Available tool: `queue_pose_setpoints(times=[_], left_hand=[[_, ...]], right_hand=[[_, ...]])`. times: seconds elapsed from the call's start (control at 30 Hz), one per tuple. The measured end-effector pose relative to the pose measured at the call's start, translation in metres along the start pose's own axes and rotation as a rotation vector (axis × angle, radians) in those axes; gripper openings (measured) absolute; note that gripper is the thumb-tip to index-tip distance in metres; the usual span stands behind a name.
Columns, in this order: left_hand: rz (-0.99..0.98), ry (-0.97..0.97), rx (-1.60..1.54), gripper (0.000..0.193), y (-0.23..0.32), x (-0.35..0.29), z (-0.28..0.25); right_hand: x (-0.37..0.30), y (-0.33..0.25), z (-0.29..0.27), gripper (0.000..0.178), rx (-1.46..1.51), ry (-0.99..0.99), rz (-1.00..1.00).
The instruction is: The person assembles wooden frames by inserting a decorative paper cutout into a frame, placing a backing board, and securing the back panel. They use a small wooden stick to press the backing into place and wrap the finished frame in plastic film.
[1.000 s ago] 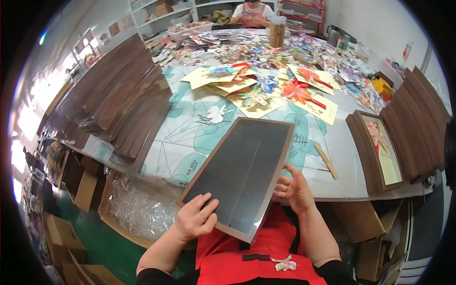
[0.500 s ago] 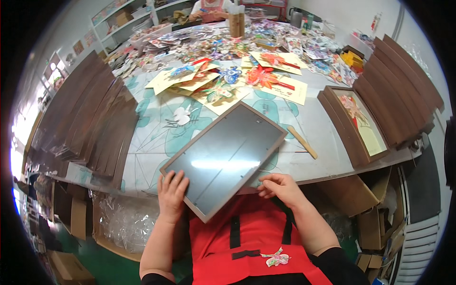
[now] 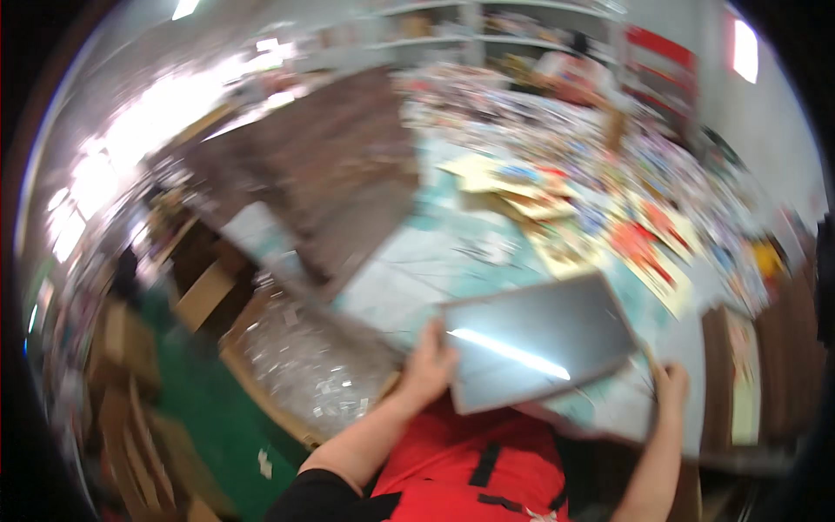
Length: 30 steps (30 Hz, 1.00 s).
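A flat, dark-brown rectangular frame [image 3: 538, 346] with a shiny grey panel lies tilted in front of me, over the table's near edge. My left hand [image 3: 429, 365] grips its left edge, thumb side up against the panel. Beside its right corner, my right hand [image 3: 671, 383] is closed around a thin tan wooden stick [image 3: 648, 355]; motion blur smears the fingers. Beyond the frame lie cream cards with a red flower-like decoration [image 3: 633, 245] and other colourful ornaments. A white cut-out piece [image 3: 496, 249] rests on the patterned table cover.
Stacked brown frames [image 3: 322, 165] stand at the left, and more [image 3: 793, 365] at the right, beside an open one holding a card [image 3: 744, 383]. A carton of clear plastic wrap [image 3: 304, 365] sits below the table's left edge. A person [image 3: 570, 78] works at the far end.
My view has swung to the left, so the scene sits further right. My right hand has closed on the wooden stick that lay on the table. My left hand still holds the frame.
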<state>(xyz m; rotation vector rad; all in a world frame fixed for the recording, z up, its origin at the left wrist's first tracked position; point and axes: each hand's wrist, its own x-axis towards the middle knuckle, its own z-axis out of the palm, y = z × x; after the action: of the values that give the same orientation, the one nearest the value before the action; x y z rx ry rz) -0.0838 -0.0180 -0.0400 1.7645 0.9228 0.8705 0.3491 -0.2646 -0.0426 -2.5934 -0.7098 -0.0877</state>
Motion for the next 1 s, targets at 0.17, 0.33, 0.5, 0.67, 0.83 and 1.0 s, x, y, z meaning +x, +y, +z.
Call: queue_pose_setpoints(times=[0.17, 0.33, 0.5, 0.67, 0.83, 1.0], left_hand=[[0.119, 0.004, -0.010, 0.071, 0.002, -0.003, 0.029], [0.165, -0.062, -0.080, 0.071, -0.016, 0.027, 0.026], [0.160, -0.134, -0.065, 0.065, -0.007, 0.048, 0.035], [0.154, -0.119, -0.104, 0.059, -0.004, 0.047, 0.044], [0.228, -0.105, -0.044, 0.050, -0.024, 0.053, 0.053], [0.144, -0.084, -0.180, 0.045, -0.025, 0.048, 0.041]], right_hand=[[0.022, 0.035, 0.024, 0.016, -0.148, 0.121, -0.210], [0.022, 0.001, 0.010, 0.016, -0.283, -0.028, -0.153], [0.029, 0.008, 0.012, 0.017, -0.332, -0.025, -0.088], [0.038, 0.054, 0.014, 0.019, -0.210, 0.288, -0.056], [0.014, 0.038, -0.048, 0.023, -0.297, 0.332, -0.116], [-0.006, -0.002, -0.065, 0.021, -0.226, 0.262, 0.007]])
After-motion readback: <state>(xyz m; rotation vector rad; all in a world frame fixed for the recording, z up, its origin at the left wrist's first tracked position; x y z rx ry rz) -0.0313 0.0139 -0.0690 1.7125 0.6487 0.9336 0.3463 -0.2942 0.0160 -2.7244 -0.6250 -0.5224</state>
